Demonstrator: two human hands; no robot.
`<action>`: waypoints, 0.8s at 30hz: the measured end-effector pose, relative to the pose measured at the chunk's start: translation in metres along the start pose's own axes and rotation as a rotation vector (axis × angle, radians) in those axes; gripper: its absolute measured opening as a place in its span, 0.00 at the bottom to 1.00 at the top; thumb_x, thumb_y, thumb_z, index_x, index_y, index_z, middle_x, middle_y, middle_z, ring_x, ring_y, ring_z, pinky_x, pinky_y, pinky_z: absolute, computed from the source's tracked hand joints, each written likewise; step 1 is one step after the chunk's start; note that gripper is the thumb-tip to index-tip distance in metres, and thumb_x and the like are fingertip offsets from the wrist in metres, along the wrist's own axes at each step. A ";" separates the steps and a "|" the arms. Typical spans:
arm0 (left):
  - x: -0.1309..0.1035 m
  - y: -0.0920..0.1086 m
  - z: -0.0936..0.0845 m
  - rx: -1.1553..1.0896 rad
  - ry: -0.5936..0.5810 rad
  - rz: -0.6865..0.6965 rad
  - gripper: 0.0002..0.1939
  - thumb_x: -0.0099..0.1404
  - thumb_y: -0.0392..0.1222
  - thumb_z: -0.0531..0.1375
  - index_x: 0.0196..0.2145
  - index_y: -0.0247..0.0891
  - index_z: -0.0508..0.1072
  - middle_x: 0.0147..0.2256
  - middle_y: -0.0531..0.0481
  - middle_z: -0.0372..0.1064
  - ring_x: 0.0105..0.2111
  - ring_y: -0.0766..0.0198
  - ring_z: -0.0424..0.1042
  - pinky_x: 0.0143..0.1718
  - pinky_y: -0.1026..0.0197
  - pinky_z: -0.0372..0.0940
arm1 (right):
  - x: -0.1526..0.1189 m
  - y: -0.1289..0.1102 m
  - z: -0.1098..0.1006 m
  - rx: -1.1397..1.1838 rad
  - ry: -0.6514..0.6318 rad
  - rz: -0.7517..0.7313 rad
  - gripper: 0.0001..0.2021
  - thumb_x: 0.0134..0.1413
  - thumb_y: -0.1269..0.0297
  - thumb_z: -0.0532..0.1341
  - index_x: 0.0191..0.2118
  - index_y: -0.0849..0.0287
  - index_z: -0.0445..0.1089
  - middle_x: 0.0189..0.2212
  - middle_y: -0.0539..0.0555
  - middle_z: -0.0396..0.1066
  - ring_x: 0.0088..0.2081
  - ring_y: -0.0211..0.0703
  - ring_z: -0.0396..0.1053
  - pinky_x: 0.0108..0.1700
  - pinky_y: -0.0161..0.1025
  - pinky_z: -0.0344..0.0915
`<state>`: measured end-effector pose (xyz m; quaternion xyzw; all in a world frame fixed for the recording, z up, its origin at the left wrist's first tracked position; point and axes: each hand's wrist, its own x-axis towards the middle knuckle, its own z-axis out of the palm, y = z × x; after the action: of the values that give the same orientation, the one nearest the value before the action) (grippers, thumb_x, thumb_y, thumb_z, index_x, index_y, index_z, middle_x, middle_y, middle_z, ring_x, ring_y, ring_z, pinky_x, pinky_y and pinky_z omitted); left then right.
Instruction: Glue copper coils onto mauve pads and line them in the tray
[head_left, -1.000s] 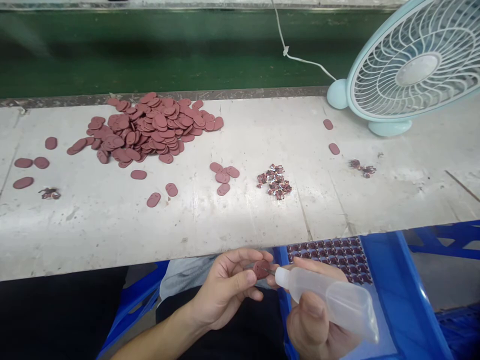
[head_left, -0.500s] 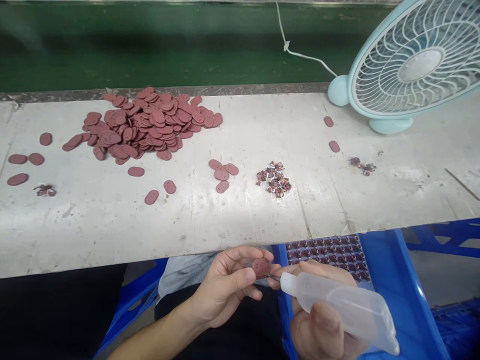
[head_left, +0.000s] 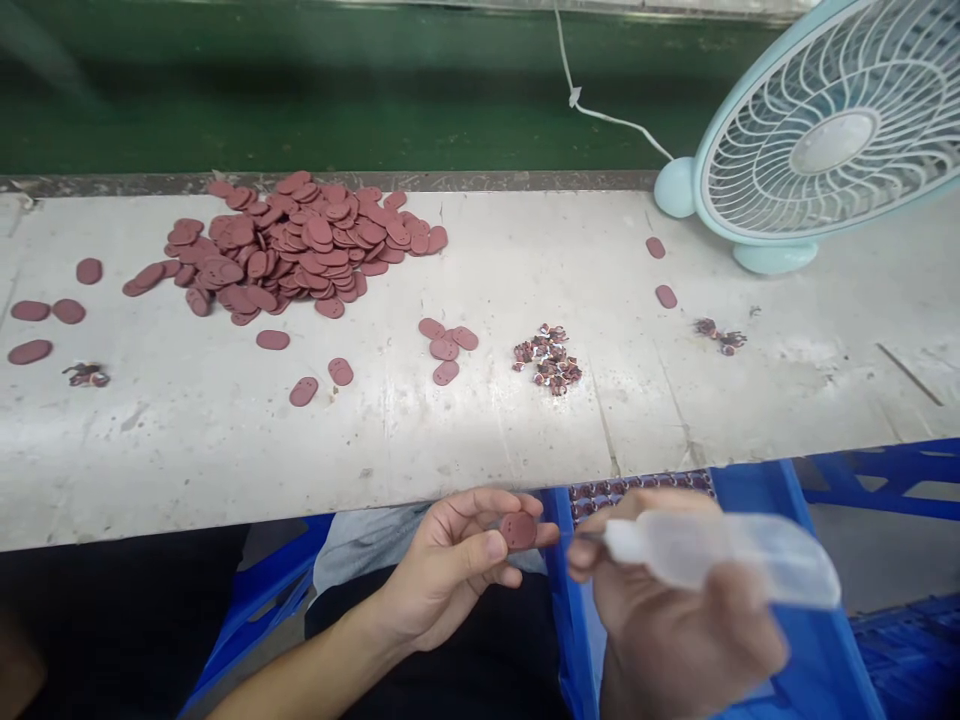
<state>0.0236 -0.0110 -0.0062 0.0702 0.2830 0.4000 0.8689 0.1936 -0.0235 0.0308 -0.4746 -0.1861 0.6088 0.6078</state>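
Between the thumb and fingers of my left hand (head_left: 457, 565) is a reddish-brown oval disc (head_left: 519, 531) with small holes, held in front of the table edge. My right hand (head_left: 675, 620) grips a translucent squeeze bottle (head_left: 727, 558) with a white cap and a thin dark nozzle pointing left. That nozzle is apart from the disc; the hand and bottle are blurred by motion. Beyond my hands on the table lie a small cluster of discs (head_left: 444, 348) and a small heap of dark red-brown figure-like pieces (head_left: 553, 360).
A large pile of discs (head_left: 300, 245) covers the table's back left. At the right stands a light blue fan (head_left: 832, 140) with a white cord. Below the table edge, a blue crate (head_left: 806, 620) holds rows of small dark pieces (head_left: 637, 488). A green surface (head_left: 375, 90) runs behind.
My right hand has drawn the bottle to the right, so its nozzle has left the disc. My left hand still holds the disc in nearly the same place.
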 end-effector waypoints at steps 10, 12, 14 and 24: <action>-0.006 0.010 -0.001 -0.007 0.031 0.036 0.10 0.64 0.33 0.65 0.44 0.40 0.80 0.49 0.46 0.78 0.51 0.55 0.77 0.35 0.73 0.73 | 0.138 -0.030 -0.065 1.302 -0.261 0.528 0.17 0.56 0.52 0.60 0.48 0.55 0.64 0.26 0.47 0.63 0.26 0.39 0.70 0.17 0.32 0.72; -0.008 0.014 -0.004 -0.003 0.068 0.048 0.10 0.64 0.34 0.66 0.44 0.39 0.80 0.49 0.45 0.78 0.51 0.54 0.77 0.36 0.73 0.73 | 0.134 -0.027 -0.060 1.193 -0.288 0.418 0.21 0.53 0.52 0.64 0.49 0.55 0.64 0.27 0.46 0.64 0.26 0.37 0.69 0.16 0.29 0.69; -0.010 0.018 -0.007 -0.002 0.104 0.055 0.10 0.64 0.34 0.66 0.44 0.39 0.80 0.50 0.45 0.78 0.51 0.54 0.77 0.36 0.72 0.73 | 0.119 -0.023 -0.047 0.611 -0.272 0.084 0.22 0.57 0.49 0.61 0.52 0.56 0.65 0.28 0.47 0.64 0.25 0.35 0.67 0.15 0.26 0.65; -0.011 0.026 -0.012 -0.003 0.155 0.053 0.11 0.64 0.35 0.66 0.45 0.39 0.80 0.50 0.44 0.78 0.51 0.54 0.77 0.34 0.72 0.73 | 0.119 0.001 -0.004 -1.297 -0.324 -0.697 0.18 0.60 0.71 0.58 0.55 0.57 0.73 0.55 0.61 0.70 0.59 0.57 0.63 0.66 0.62 0.56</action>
<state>-0.0053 -0.0028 -0.0025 0.0452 0.3469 0.4277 0.8335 0.2184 0.0837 -0.0137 -0.5557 -0.7336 0.2118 0.3288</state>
